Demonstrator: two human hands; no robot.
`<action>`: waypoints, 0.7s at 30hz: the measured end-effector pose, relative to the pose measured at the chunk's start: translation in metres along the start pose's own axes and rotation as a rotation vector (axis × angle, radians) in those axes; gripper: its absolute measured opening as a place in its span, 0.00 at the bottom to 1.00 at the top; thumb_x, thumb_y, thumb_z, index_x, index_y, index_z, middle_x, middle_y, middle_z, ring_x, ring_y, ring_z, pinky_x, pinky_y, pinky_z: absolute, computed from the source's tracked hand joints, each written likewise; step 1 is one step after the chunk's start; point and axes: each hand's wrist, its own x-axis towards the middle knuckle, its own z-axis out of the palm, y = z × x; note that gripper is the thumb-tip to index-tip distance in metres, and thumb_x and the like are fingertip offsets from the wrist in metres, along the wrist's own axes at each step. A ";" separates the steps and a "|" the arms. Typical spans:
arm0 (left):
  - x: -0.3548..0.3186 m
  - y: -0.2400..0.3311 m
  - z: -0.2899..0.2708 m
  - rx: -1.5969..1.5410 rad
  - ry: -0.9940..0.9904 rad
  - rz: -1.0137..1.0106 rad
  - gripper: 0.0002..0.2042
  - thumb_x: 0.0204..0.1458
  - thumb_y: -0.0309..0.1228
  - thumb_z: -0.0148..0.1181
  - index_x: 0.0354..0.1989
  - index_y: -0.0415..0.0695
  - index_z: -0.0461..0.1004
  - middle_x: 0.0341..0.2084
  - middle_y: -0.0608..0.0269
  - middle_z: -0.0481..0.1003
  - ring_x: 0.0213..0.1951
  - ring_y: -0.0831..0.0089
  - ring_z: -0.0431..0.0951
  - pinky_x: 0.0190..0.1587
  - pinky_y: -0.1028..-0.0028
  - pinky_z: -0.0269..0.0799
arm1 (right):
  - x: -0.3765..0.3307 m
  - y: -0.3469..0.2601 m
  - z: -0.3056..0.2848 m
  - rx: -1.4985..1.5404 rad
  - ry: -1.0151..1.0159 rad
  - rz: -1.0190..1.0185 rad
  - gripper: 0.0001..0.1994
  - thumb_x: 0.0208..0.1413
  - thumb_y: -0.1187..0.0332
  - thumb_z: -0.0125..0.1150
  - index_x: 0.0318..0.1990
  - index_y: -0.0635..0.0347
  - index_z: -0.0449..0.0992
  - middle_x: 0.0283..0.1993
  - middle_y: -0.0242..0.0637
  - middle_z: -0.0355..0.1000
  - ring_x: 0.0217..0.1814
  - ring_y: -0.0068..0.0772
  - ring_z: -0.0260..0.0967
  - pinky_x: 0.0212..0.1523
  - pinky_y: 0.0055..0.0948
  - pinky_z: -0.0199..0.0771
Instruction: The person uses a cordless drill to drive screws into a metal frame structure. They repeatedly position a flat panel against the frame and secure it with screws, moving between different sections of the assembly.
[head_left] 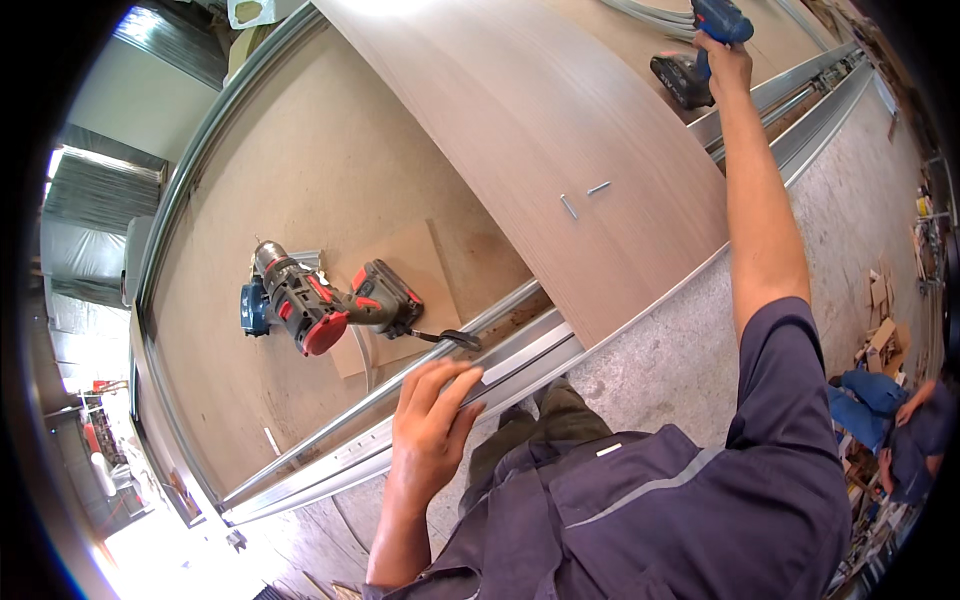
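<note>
At the far right my right hand [728, 68] is wrapped round the grip of a blue cordless driver [722, 20]. The driver has a black battery and is held over the far edge of a wood-grain panel [520, 110]. Two screws [568, 206] lie on that panel. Nothing shows in my left hand [432, 415]; its fingers are loosely bent and apart, slightly blurred, by the metal rail [535, 355] along the near edge. Just beyond it, a black and red cordless drill [318, 305] lies on its side on the brown board.
Beneath the drill is a flat cardboard piece [437, 275], with a blue object [255, 308] beside it. Grey cable [650, 14] lies at the far edge. Metal framing [165, 225] borders the board on the left. Another person [900, 440] is low on the right, near scattered cardboard.
</note>
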 end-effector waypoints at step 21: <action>0.196 -0.003 0.068 0.049 0.004 0.308 0.07 0.50 0.24 0.62 0.38 0.42 0.77 0.38 0.57 0.74 0.44 0.57 0.75 0.46 0.62 0.73 | -0.356 -0.200 -0.175 0.687 -0.175 0.462 0.32 0.48 0.51 0.73 0.48 0.71 0.72 0.35 0.46 0.75 0.27 0.31 0.72 0.31 0.35 0.75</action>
